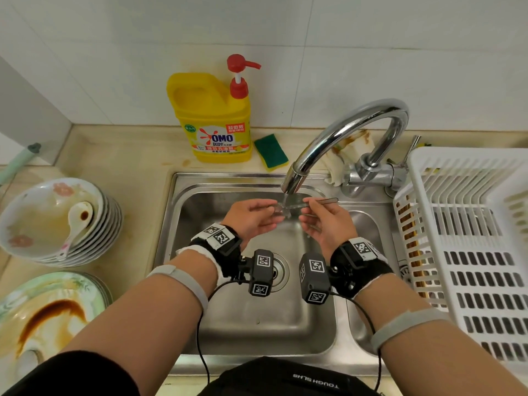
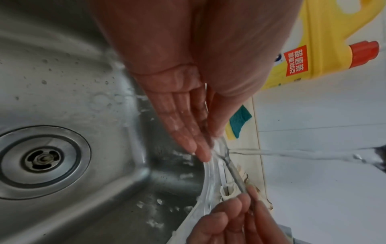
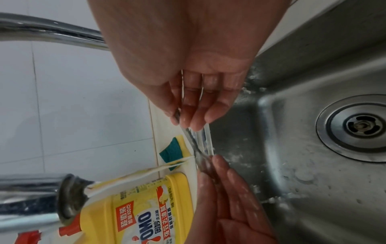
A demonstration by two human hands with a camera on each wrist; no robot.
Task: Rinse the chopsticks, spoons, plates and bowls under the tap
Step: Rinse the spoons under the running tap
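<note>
A metal spoon (image 1: 320, 200) is held level under the running tap (image 1: 294, 178), over the sink (image 1: 257, 310). My right hand (image 1: 307, 204) pinches its handle (image 3: 191, 138) between thumb and fingertips. My left hand (image 1: 270, 212) pinches the spoon's bowl (image 2: 218, 147) between the thumb and straight fingers, right where the water lands. Dirty bowls (image 1: 31, 224) are stacked on the left counter with a white ceramic spoon (image 1: 77, 221) in the top one. Stained plates (image 1: 43, 310) lie nearer me at the left edge.
A white drying rack (image 1: 471, 224) stands right of the sink, with chopsticks (image 1: 411, 252) inside its left wall. Behind the sink are a yellow detergent bottle (image 1: 214, 130), a green-yellow sponge (image 1: 271, 151) and a stained rag (image 1: 351, 155). The drain (image 1: 278, 271) is below my wrists.
</note>
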